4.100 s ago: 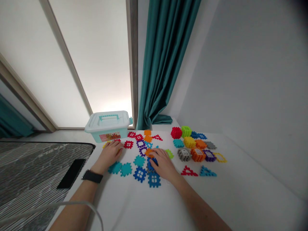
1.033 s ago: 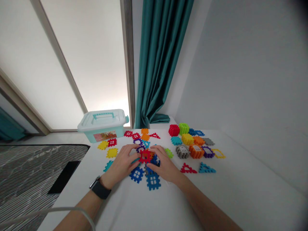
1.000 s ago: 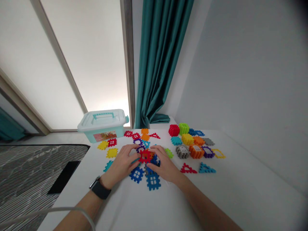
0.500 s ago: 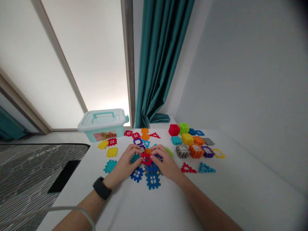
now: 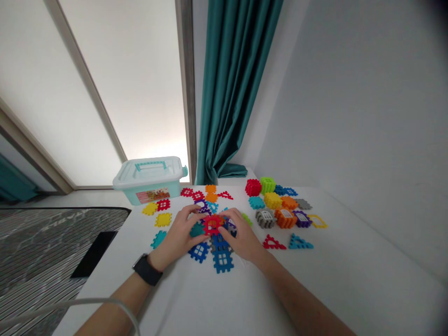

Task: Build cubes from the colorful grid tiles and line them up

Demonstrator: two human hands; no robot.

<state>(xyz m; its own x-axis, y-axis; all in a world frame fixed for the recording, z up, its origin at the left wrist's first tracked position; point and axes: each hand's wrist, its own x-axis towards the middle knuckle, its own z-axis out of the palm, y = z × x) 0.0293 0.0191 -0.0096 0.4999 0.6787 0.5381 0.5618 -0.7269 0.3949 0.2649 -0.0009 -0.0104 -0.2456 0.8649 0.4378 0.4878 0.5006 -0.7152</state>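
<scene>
The left hand [image 5: 180,231] and right hand [image 5: 241,238] close in from both sides, gripping a red waffle-block tile [image 5: 213,225] between them, just beside a teal tile [image 5: 197,229] and over blue tiles [image 5: 221,254] amid scattered pieces on the white surface [image 5: 315,280].
</scene>
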